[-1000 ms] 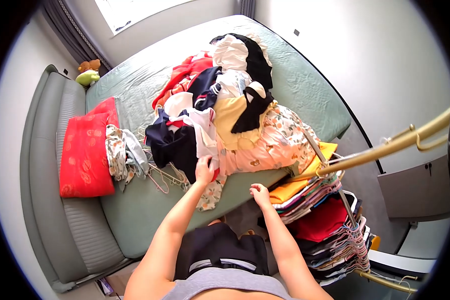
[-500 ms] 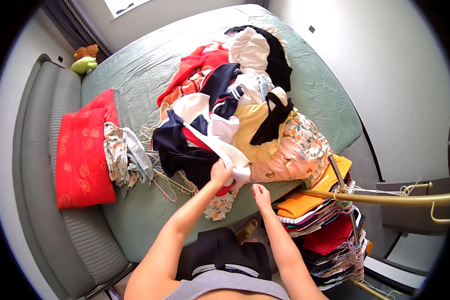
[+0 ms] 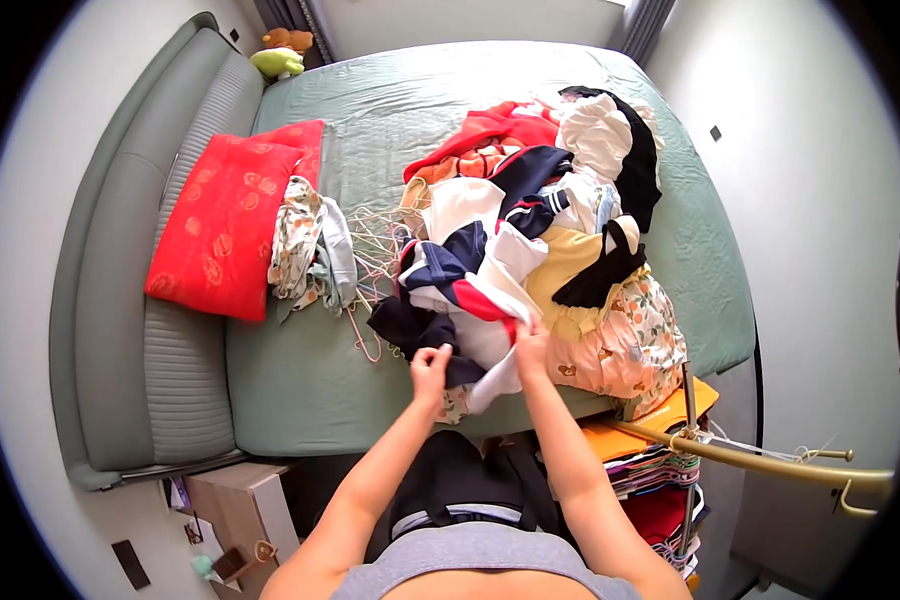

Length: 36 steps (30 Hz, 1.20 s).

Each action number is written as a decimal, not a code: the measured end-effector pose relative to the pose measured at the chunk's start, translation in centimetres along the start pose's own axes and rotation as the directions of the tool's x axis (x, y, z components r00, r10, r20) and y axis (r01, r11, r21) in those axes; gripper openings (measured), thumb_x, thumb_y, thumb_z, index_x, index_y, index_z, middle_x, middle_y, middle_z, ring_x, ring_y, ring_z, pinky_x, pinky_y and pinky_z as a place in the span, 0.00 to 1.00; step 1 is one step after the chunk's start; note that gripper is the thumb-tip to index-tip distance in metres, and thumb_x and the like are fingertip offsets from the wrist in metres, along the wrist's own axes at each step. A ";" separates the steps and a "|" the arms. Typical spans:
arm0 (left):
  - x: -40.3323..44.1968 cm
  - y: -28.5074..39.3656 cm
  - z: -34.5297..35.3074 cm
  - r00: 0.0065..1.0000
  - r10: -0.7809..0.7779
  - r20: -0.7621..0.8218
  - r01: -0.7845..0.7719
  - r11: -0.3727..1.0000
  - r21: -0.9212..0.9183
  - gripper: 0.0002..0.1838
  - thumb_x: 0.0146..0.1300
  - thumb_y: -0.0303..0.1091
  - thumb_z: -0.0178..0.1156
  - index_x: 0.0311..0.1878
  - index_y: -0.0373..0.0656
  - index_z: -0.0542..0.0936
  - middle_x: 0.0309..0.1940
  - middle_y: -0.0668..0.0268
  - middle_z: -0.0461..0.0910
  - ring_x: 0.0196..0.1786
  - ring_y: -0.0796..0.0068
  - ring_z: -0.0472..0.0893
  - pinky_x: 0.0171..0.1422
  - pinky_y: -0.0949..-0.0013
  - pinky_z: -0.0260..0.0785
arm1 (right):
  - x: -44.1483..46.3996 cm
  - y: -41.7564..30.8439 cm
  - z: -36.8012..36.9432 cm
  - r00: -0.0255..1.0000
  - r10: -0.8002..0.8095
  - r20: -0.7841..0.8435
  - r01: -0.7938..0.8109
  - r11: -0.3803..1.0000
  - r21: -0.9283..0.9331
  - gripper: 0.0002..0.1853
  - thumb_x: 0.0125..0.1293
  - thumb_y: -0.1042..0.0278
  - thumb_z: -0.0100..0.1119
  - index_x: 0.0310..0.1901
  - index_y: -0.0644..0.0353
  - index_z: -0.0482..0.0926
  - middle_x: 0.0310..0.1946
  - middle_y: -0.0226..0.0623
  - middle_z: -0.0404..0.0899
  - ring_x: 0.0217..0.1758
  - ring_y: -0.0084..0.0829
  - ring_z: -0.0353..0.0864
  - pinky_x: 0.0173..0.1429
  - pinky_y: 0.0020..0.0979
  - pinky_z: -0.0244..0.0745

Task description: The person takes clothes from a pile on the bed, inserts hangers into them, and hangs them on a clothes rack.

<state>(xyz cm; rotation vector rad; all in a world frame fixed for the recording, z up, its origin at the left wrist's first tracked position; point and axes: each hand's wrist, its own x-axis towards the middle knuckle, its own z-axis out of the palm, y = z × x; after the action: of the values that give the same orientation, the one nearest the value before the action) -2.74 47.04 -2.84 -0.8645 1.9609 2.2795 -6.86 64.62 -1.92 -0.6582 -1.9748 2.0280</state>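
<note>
A navy, white and red jacket (image 3: pixel 482 300) lies crumpled at the near edge of the clothes pile, its white part hanging toward me. My right hand (image 3: pixel 532 352) is closed on its white and red edge. My left hand (image 3: pixel 430 376) is pinched at the dark navy cloth on the left side of the same jacket; the fingertips partly hide what they grip. Beneath it a bit of orange-print fabric (image 3: pixel 454 404) shows. Right of my right hand lie a peach printed garment (image 3: pixel 600 350) and a yellow garment (image 3: pixel 567 265).
The pile rests on a green-sheeted bed (image 3: pixel 320 400). Wire hangers (image 3: pixel 375 245) lie left of the pile, near a red pillow (image 3: pixel 220 235) with small clothes against it. A gold rack rail (image 3: pixel 770 462) with folded, hangered clothes (image 3: pixel 660 475) stands at the near right.
My left hand has let go of the white part and moved left to the navy cloth. My right hand, earlier off the jacket, now grips it. The view has turned toward the right.
</note>
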 end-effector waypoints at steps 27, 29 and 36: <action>-5.7 1.5 2.4 0.778 -0.382 0.498 0.607 0.661 -0.442 0.24 0.59 0.46 0.60 0.54 0.42 0.72 0.46 0.62 0.77 0.46 0.68 0.78 0.49 0.64 0.72 | -6.5 -2.6 -7.8 0.401 0.234 0.886 -0.079 0.972 -0.221 0.18 0.53 0.82 0.53 0.47 0.65 0.78 0.39 0.27 0.79 0.45 0.21 0.74 0.51 0.24 0.69; -4.9 -1.2 1.8 0.947 -0.218 0.235 0.286 0.907 -0.309 0.22 0.53 0.33 0.59 0.52 0.37 0.72 0.45 0.59 0.77 0.47 0.67 0.78 0.53 0.67 0.70 | -6.5 -2.8 -8.2 0.144 0.377 0.915 -0.135 0.923 -0.360 0.18 0.55 0.78 0.56 0.49 0.62 0.77 0.41 0.27 0.80 0.47 0.22 0.74 0.53 0.23 0.67; -11.5 1.3 -0.7 0.745 0.477 0.467 -0.667 0.569 0.482 0.26 0.51 0.30 0.58 0.57 0.36 0.71 0.51 0.48 0.73 0.53 0.52 0.74 0.60 0.62 0.65 | -4.4 -1.6 -5.5 0.462 0.550 0.696 -0.827 0.550 0.114 0.28 0.61 0.36 0.49 0.52 0.50 0.72 0.48 0.28 0.77 0.50 0.27 0.75 0.50 0.33 0.70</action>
<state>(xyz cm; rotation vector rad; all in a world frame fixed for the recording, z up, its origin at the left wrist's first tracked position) 6.85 49.99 3.05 0.2286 2.8503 1.5344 -0.63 67.48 0.38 -0.9352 -1.4113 3.4647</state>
